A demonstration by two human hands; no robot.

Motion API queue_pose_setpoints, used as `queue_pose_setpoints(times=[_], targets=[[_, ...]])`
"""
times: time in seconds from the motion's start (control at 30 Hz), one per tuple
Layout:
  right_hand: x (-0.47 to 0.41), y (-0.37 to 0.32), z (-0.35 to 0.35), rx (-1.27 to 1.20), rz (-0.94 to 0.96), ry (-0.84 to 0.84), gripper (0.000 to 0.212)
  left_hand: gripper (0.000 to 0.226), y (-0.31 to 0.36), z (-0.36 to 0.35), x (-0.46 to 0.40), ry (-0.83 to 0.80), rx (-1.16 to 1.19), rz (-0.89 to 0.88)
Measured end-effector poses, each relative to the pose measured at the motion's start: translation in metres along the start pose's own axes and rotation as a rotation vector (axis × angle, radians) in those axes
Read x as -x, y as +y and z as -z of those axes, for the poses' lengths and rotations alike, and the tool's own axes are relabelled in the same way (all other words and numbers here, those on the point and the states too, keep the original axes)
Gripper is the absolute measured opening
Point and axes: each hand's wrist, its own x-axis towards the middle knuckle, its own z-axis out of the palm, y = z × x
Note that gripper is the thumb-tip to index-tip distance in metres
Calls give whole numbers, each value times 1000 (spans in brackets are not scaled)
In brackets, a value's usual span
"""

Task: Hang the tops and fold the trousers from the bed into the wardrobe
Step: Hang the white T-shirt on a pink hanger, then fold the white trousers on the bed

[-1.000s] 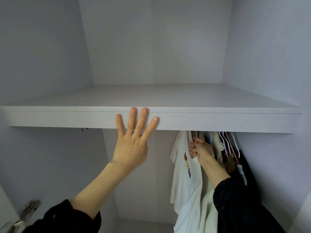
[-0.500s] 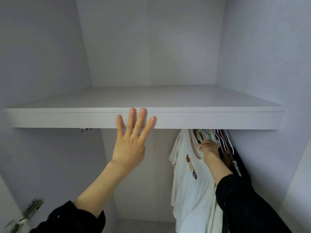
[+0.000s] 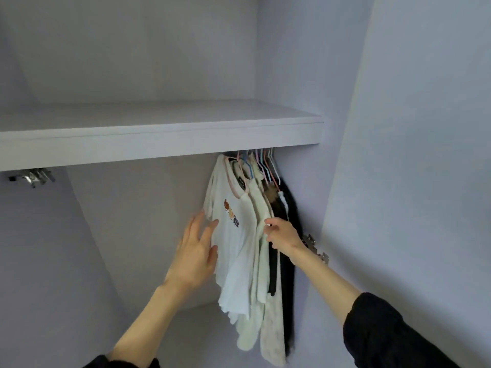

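A white T-shirt (image 3: 239,251) with a small colourful print hangs at the front of a row of tops under the wardrobe shelf (image 3: 159,139). Behind it hang cream tops (image 3: 261,261) and dark garments (image 3: 288,224) on several coloured hangers (image 3: 261,162). My left hand (image 3: 198,251) is open, its straight fingers against the T-shirt's left side and sleeve. My right hand (image 3: 281,235) reaches in from the right and its curled fingers pinch the edge of a cream top just behind the T-shirt.
The wardrobe's right side wall (image 3: 411,181) stands close to the hanging clothes, with a metal hinge (image 3: 316,248) near my right wrist. A metal bracket (image 3: 32,177) sits under the shelf at the left. The wardrobe floor (image 3: 186,328) lies below.
My left hand has left the shelf's front edge and dropped onto the T-shirt. My right hand has come down from the hangers to the tops' side. The view has swung left and down.
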Motion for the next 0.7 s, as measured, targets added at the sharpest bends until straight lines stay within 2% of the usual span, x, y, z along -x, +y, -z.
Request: queue_pose_setpoints(times=[0.1, 0.3, 0.47, 0.6, 0.63, 0.7], targets=[[47, 30, 9, -35, -69, -3, 31, 50, 22, -14, 20, -108, 134, -60], [176, 74, 20, -124, -164, 146, 31, 44, 78, -39, 77, -331, 349, -294], [312, 135, 32, -172, -407, 262, 29, 38, 146, -66, 148, -566, 471, -459], [408, 176, 49, -229, -530, 448, 28, 35, 203, -82, 201, -738, 502, -644], [457, 193, 61, -247, -567, 548, 28, 34, 241, -87, 229, -792, 532, -721], [479, 202, 67, -288, -599, 576, 27, 28, 257, -84, 238, -822, 560, -763]])
